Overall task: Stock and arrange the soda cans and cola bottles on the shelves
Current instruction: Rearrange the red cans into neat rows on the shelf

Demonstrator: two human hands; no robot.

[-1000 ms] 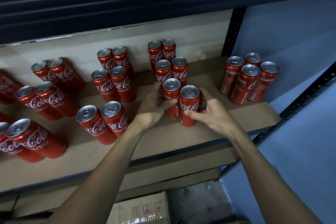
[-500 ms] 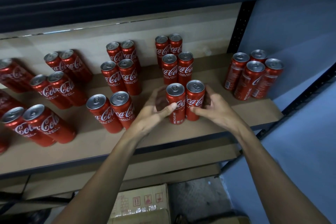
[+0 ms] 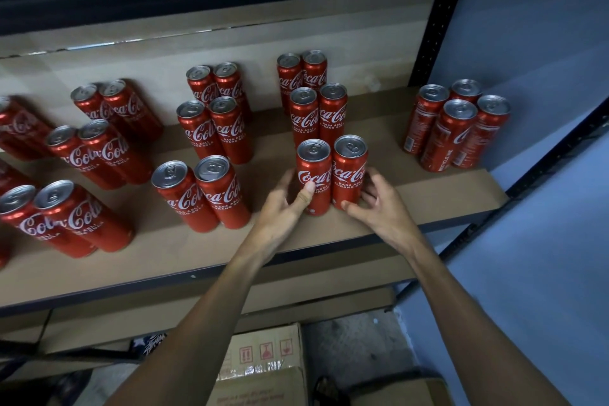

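Red Coca-Cola cans stand in pairs on the cardboard-lined shelf (image 3: 428, 204). The front pair of the middle column stands near the shelf's front edge: a left can (image 3: 314, 168) and a right can (image 3: 350, 165), touching each other, logos facing me. My left hand (image 3: 285, 208) holds the left can, thumb across its front and fingers round its left side. My right hand (image 3: 379, 204) holds the right can, thumb at its base and fingers on its right side. Two more pairs (image 3: 318, 115) stand right behind them.
Several can pairs (image 3: 211, 132) fill the shelf to the left. A cluster of cans (image 3: 456, 128) stands at the right end, beside the black upright post (image 3: 431, 33) and blue wall (image 3: 543, 175). Cardboard boxes (image 3: 263, 356) lie on the floor below.
Both hands have turned the front pair, so the left can now shows its logo instead of the "recycle me" side. The pair stands a little further back, closer together.
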